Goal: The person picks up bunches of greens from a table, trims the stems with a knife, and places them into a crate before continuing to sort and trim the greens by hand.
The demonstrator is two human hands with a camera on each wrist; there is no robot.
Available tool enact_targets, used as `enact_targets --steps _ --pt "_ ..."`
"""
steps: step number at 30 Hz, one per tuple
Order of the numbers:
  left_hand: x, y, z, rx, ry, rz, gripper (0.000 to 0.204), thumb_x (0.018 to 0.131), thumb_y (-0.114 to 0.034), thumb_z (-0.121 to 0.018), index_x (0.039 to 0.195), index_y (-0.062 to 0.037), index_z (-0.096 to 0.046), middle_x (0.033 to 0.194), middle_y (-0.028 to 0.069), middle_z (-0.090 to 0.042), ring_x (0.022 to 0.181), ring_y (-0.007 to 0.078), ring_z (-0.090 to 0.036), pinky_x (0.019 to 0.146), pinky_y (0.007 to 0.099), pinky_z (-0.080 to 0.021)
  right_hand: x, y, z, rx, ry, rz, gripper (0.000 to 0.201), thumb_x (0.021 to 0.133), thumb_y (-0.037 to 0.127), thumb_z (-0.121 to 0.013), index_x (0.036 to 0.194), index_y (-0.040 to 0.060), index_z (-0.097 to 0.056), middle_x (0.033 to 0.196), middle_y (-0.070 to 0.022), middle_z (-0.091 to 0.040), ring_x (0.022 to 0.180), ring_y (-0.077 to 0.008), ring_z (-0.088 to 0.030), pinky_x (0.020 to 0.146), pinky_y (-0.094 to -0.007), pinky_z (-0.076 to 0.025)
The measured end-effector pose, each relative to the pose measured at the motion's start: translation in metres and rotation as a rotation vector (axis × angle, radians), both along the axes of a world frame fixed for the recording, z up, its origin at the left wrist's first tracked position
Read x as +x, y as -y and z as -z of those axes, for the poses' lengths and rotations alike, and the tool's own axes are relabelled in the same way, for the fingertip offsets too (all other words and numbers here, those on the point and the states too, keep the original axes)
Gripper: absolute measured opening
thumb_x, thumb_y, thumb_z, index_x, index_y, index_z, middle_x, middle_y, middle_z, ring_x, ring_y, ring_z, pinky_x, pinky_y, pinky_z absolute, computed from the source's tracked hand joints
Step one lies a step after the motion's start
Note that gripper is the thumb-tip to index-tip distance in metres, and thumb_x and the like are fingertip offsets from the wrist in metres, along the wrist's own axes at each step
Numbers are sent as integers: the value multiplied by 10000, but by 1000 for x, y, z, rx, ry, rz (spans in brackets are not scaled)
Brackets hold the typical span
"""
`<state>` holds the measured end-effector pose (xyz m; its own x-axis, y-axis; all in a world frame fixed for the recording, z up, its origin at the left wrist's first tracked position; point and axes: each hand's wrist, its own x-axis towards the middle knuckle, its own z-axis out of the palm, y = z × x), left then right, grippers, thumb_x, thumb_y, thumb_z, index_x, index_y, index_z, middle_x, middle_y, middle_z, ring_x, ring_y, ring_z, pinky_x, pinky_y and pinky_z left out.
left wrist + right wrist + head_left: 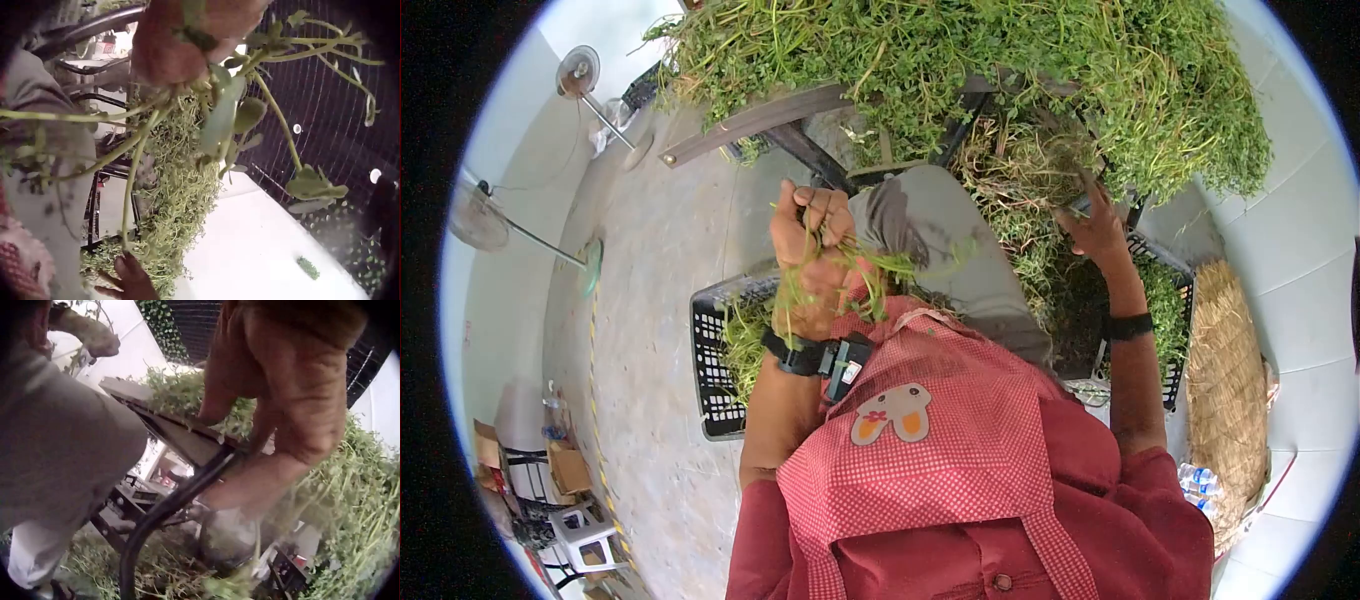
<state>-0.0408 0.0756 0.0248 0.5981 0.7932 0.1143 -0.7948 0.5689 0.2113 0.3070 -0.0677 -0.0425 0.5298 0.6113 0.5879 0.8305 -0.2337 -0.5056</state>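
My left hand (812,230) is raised over the left leg, fingers curled round a few leafy green stems (890,262). In the left wrist view the stems (272,106) fan out below the fist, with plump oval leaves. My right hand (1100,230) is out to the right, beside the table's edge and over a heap of wilted stems (1015,185). Seen from the right wrist, the fingers of that hand (281,406) are spread and extended, with greens behind them. A greyish rounded shape (228,537) shows blurred beneath the fingers.
A table (770,110) piled with leafy greens (960,50) stands in front. Black crates (710,400) with greens flank the legs. A rolled straw mat (1230,390) stands at right, with water bottles (1200,485) near it. Standing fans (580,75) and a white stool (585,535) are at left.
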Motion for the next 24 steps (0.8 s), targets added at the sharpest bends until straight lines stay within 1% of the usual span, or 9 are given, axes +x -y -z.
enact_targets --steps 3,5,9,12,14,17,19,20,24 --pt "13 12 -16 44 -235 -97 383 947 -404 -452 675 -136 -440 554 -19 -334 469 114 -260 376 234 -258 -27 9 -36 -20 50 -215 501 803 327 -678 1187 25 -567 1006 -197 -643 877 -354 -626 756 -419 -514" --pt "24 24 -31 23 -365 -171 390 951 -409 -440 672 -137 -437 555 -23 -333 448 107 -255 374 238 -254 -57 9 -75 -289 -198 -282 507 787 355 -677 1159 26 -576 1051 -218 -620 980 -366 -588 760 -404 -506" --pt "36 35 -42 149 -482 -194 391 961 -409 -416 685 -133 -429 554 -24 -337 395 97 -248 355 248 -245 -69 -12 -83 44 300 -198 397 776 311 -679 1042 22 -619 967 -193 -645 885 -343 -618 732 -384 -498" --pt "45 48 -52 240 -700 -301 404 967 -411 -400 680 -128 -405 540 -10 -354 400 92 -291 359 241 -251 -106 -20 -108 -28 -615 -710 365 814 370 -651 968 43 -596 911 -84 -626 857 -174 -585 754 -321 -472" --pt "55 52 -53 326 -719 -399 409 964 -420 -404 681 -126 -408 541 -9 -359 404 92 -298 363 240 -264 -149 -20 -113 -66 -874 -1000 362 820 379 -654 961 53 -581 873 -36 -579 793 -106 -524 695 -283 -457" --pt "60 53 -56 383 -743 -516 413 960 -429 -416 688 -118 -421 544 -8 -368 417 93 -322 378 241 -301 -184 -39 -75 -75 -753 -1104 321 811 311 -672 943 42 -557 853 -17 -563 754 -90 -515 642 -240 -432" --pt "56 50 -58 387 -666 -468 411 962 -419 -421 688 -113 -426 543 -10 -368 413 99 -320 382 248 -306 -194 -27 -86 -201 -1132 -1162 286 838 301 -636 895 34 -551 788 -9 -548 697 -88 -498 591 -234 -409" --pt "51 50 -59 341 -616 -409 392 967 -396 -422 705 -104 -431 593 3 -401 485 119 -379 489 281 -384 -192 -25 -95 -199 -1122 -1169 286 838 301 -636 895 34 -551 788 -9 -548 697 -88 -498 591 -234 -409" --pt "51 39 -50 363 -517 -378 370 961 -420 -410 783 -96 -426 698 38 -470 691 184 -464 777 365 -408 -173 -23 -109 -447 -857 -977 155 898 189 -554 867 40 -527 666 37 -492 560 -65 -446 484 -236 -364"
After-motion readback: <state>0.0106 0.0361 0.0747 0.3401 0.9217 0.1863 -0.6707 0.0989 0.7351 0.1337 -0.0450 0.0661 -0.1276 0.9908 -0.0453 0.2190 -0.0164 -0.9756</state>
